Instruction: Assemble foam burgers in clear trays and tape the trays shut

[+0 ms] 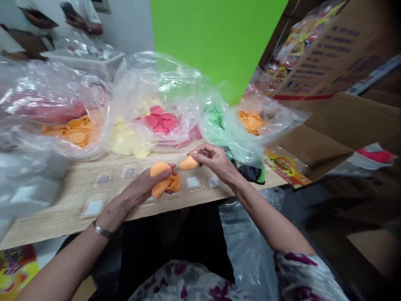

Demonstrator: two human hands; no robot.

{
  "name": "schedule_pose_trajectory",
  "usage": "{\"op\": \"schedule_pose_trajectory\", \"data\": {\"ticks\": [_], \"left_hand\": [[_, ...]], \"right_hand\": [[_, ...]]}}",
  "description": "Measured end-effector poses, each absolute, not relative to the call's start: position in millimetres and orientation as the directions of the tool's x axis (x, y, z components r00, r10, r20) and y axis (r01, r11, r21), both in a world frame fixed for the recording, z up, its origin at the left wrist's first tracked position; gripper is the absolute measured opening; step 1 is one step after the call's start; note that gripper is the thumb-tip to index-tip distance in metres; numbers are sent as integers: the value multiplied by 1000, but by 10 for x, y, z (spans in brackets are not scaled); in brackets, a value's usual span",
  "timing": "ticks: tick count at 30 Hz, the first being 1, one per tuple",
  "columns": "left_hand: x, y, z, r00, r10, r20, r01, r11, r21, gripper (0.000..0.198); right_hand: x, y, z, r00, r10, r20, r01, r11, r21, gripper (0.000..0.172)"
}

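My left hand (144,186) is closed round a small stack of orange bun-shaped foam pieces (163,180), just above the wooden table (50,209). My right hand (216,161) pinches a single orange piece (189,163) between thumb and fingers, close to the right of the stack. A clear plastic tray (192,182) with square pockets lies on the table under both hands.
Clear bags stand along the table's back: orange pieces (75,130), yellow pieces (127,140), red pieces (161,120), green pieces (215,117), more orange pieces (251,121). Cardboard boxes (338,125) fill the right. Another person's hands (75,16) hold phones at the far left.
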State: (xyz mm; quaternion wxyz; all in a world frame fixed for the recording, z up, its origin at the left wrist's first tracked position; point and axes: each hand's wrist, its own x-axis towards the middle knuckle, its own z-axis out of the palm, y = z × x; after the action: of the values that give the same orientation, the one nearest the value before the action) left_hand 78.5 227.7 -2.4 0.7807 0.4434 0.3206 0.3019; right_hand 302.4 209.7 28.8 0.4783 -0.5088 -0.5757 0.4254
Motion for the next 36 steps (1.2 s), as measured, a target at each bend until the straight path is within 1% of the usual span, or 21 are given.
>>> {"op": "schedule_pose_trajectory", "data": {"ticks": [3,8,10,12,14,17,19,21,23,24,25,26,27,29,31,32,33,34,36], "left_hand": [[848,2170,-27,547,779,-308,-174,466,868,35],[850,2095,-70,543,774,-327,-145,469,871,35],[855,2087,-95,541,772,-334,-141,474,869,35],[869,2079,-110,535,773,-342,-140,481,866,35],[883,2071,-117,531,772,-350,-141,488,862,33],[891,2064,-126,543,761,-356,-154,507,848,31],[894,2063,-140,554,756,-349,-180,518,836,30],[906,2062,-160,562,756,-335,-220,527,821,29],[934,2064,-183,564,763,-315,-268,530,805,28],[955,2067,-194,565,766,-306,-292,532,795,28],[977,2071,-205,565,770,-297,-314,534,785,28],[1002,2076,-215,564,776,-283,-338,530,778,28],[1026,2082,-223,564,781,-268,-359,524,773,28],[1071,2092,-234,564,790,-242,-385,510,769,28],[1107,2098,-239,568,792,-223,-403,504,764,28],[1122,2100,-241,573,790,-218,-414,508,756,28],[1134,2103,-244,578,788,-211,-427,512,745,29],[1145,2106,-250,582,787,-204,-442,517,734,30],[1156,2116,-271,586,786,-197,-468,526,710,29]], "right_hand": [[3362,1832,153,66,994,86,188,72,-979,27],[3687,1588,-193,198,980,22,250,-29,-968,32],[3723,1567,-317,217,975,38,276,-24,-961,31],[3725,1572,-427,199,976,88,350,13,-937,30],[3709,1587,-525,154,974,166,502,67,-862,30],[3680,1598,-639,52,956,290,714,168,-679,34],[3655,1587,-667,-43,947,318,797,224,-560,40],[3616,1566,-638,-117,947,299,868,245,-433,43],[3550,1548,-552,-116,945,305,914,222,-339,37],[3505,1544,-491,-95,940,326,918,210,-336,31],[3452,1546,-424,-66,935,349,905,203,-374,24],[3392,1553,-356,-31,933,359,872,201,-446,21],[3326,1567,-290,1,939,343,819,196,-540,21],[3189,1614,-192,22,971,237,661,164,-732,27],[3061,1679,-156,-2,994,109,509,95,-856,30],[3006,1714,-162,-17,997,74,457,73,-887,30],[2958,1746,-178,-20,997,70,423,72,-903,29],[2916,1773,-201,-7,995,99,408,93,-908,27],[2851,1808,-242,40,978,206,413,172,-895,20]]}}
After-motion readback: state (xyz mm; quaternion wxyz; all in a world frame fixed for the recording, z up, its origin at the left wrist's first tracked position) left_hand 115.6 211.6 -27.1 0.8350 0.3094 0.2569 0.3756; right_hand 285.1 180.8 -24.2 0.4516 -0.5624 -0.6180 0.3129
